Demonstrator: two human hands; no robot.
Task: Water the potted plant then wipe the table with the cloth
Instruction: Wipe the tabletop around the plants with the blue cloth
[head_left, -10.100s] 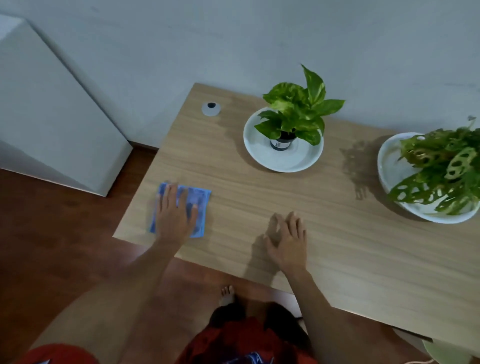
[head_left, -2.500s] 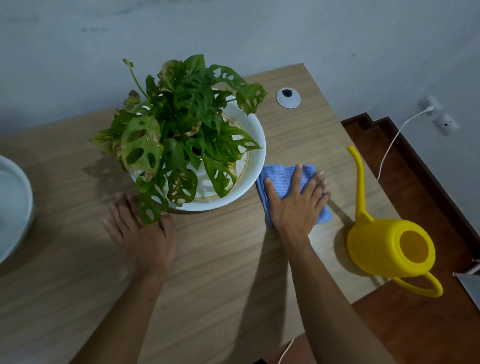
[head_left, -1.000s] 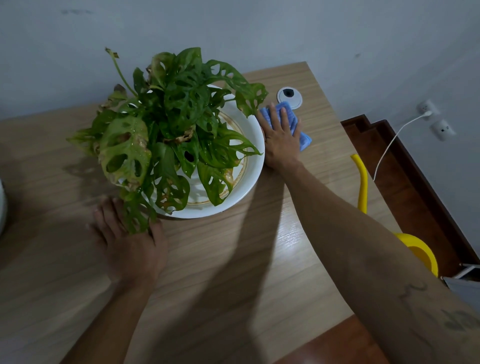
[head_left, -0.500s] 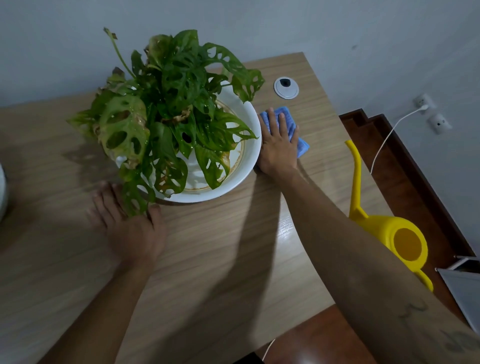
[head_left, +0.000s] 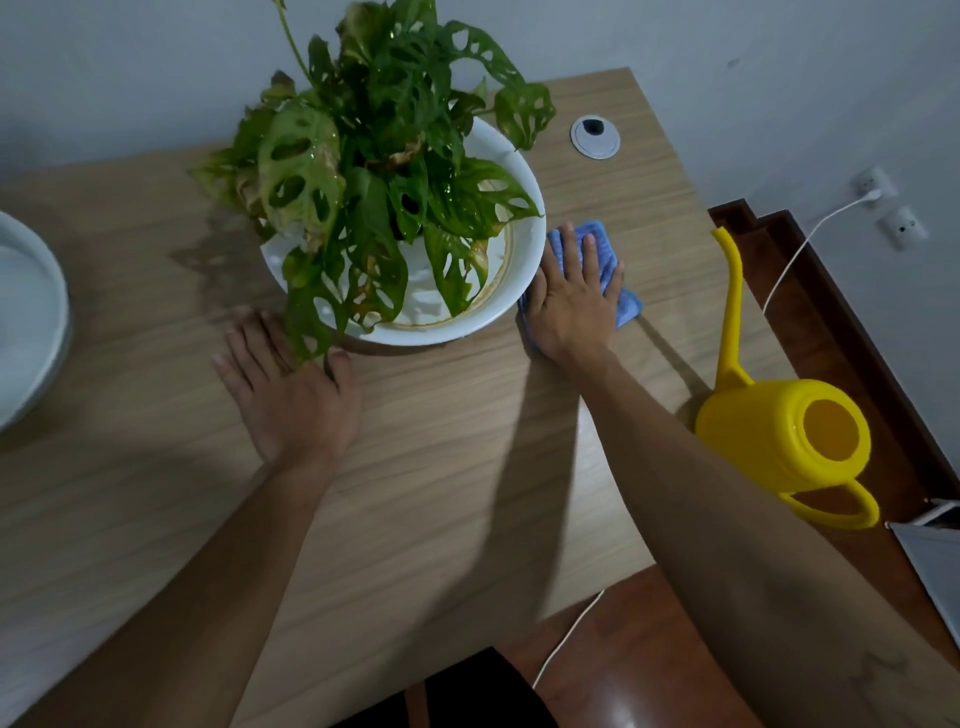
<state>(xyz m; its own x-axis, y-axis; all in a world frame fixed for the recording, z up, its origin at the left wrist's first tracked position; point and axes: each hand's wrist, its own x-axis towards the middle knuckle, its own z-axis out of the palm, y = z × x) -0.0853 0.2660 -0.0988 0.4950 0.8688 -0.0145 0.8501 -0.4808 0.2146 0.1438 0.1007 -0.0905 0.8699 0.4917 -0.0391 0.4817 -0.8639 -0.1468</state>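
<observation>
A pale wall stands behind a light wood table (head_left: 467, 467) whose far right corner shows in full, with dark red-brown floor beyond its right and near edges. The potted plant (head_left: 384, 171), its holed leaves glistening with drops, sits in a wide white dish (head_left: 524, 249) toward the far side of the table, which suggests the watering is already done and the wiping is the step in hand.

The right hand (head_left: 571, 301) lies flat and open, fingers spread, pressing the blue cloth (head_left: 626, 304) onto the wood just beside the right rim of the dish. The palm-down press fits a wiping stroke: it keeps the cloth spread and lets it slide close along the dish. The left hand (head_left: 291, 395) is also open and flat on the table, near the front left of the dish, its fingers partly under a hanging leaf; it grips nothing and seems to be there to brace the body during the reach.

The yellow watering can (head_left: 774, 441) stands near the right edge of the table, its long spout pointing toward the far edge, its handle past the edge over the floor. It is set aside, yet it limits how far right the cloth can sweep, and a careless stroke could push it off. The dish blocks the cloth on the left, and the drooping leaves cover part of the wood in front.

A round grey cable cap (head_left: 595, 136) sits in the far right corner. Another white dish (head_left: 47, 322) shows at the left edge. A white cord (head_left: 800, 254) runs to a wall socket (head_left: 872, 182).
</observation>
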